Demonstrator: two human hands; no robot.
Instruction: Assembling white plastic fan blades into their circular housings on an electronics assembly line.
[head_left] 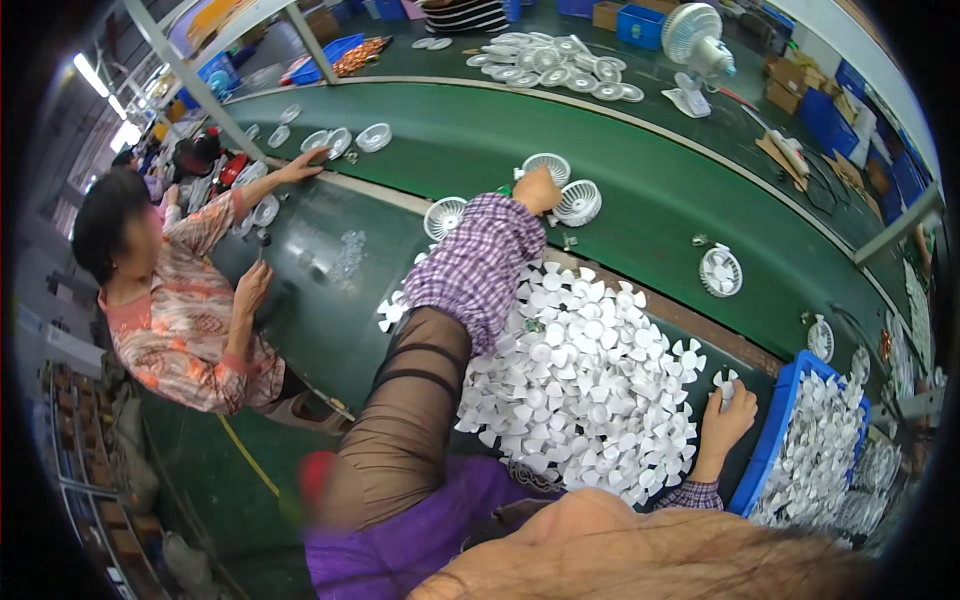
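My left hand (538,190) reaches across onto the green conveyor belt, its fingers curled down against a round white fan cage (546,165). What those fingers grip is hidden under the hand. Right beside it lies another white fan cage (577,204), and a third cage (445,216) rests by my checked sleeve. At the right, next to the heap, my right hand (727,415) is closed on a small white fan blade (725,380). A large heap of white fan blades (590,380) covers the table in front of me.
A blue crate (770,440) full of white parts stands at the right. Another fan cage (720,271) lies farther right on the belt (640,215). To the left a co-worker (190,300) sits with one hand at the belt. A standing fan (695,50) is beyond it.
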